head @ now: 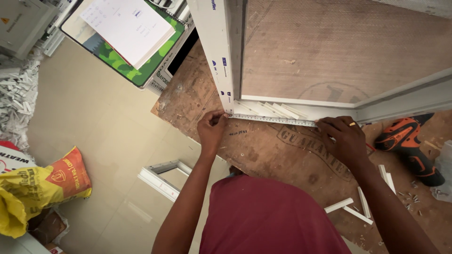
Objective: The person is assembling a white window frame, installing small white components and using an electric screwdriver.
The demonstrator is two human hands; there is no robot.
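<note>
Maroon shirt (273, 216) fills the bottom edge, both arms reaching fwd over a worn plywood bench (263, 150) w/ faded stamp marks. Left hand (212, 129) pinches the end of a measuring tape (275, 120) at the corner of a white window frame (221, 56); right hand (343, 138) presses the tape flat further along, fingers closed down on it, ring visible. Tape runs along the frame's lower rail, touching it. Short white trim strips (278, 110) lean inside the frame; more offcuts (351, 209) plus loose screws (409, 197) lie by the right forearm. Orange-black drill (407, 141) rests right of the hand. Beige tiled floor (94, 117) below left: small frame piece (162, 178), yellow sack (33, 193), contents not visible. Notebook (127, 26) on a green board top left. White scrap pile (16, 94) cut off at the left edge.
</note>
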